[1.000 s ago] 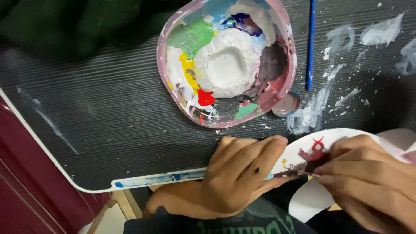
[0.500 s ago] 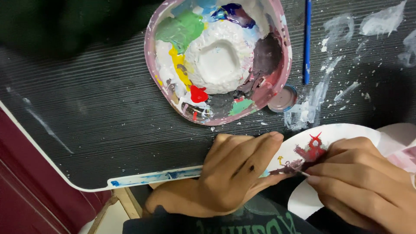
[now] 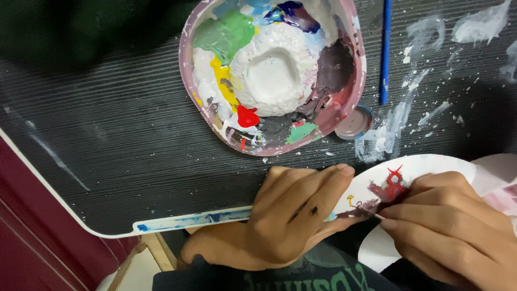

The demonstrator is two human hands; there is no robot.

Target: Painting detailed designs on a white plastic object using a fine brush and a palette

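My left hand (image 3: 285, 218) lies flat at the table's front edge, fingers resting on the left rim of a white round paper piece (image 3: 425, 167) that bears a small red and dark painted figure (image 3: 390, 188). My right hand (image 3: 452, 234) pinches a thin brush whose tip (image 3: 374, 213) touches the paper just below the figure. Most of the brush is hidden by my fingers. Above them sits a round pink-rimmed paint palette (image 3: 272, 73) with green, yellow, red, blue, dark and white paint.
A blue-handled brush (image 3: 385, 51) lies on the black ribbed table (image 3: 107, 140) right of the palette. A small round cap (image 3: 354, 123) sits by the palette's lower right rim. White paint smears (image 3: 398, 121) mark the table. The table's white front edge (image 3: 177, 222) has blue stains.
The view has shifted slightly, so the palette sits a little higher and further left in frame. Both hands stay on the paper, with the brush tip moving slightly at the painted figure.
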